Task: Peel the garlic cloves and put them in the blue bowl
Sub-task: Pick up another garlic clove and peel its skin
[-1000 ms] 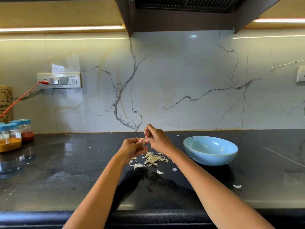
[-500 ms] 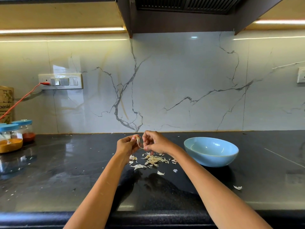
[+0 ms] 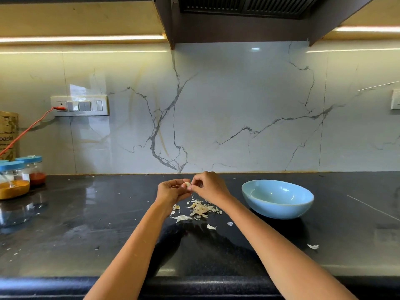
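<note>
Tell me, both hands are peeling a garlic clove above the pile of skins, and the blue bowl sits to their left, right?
Not quite: the head view shows the blue bowl to their right. Left hand and right hand do hold the garlic clove above the skins.

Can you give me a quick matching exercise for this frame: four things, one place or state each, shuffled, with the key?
Things:
1. garlic clove
2. blue bowl
3. garlic skins
4. spice jars

Places or states:
A. at the far left of the counter
B. piled on the counter below the hands
C. pinched between the left hand and the right hand
D. on the counter to the right of the hands

Pairs: 1-C, 2-D, 3-B, 4-A
</note>
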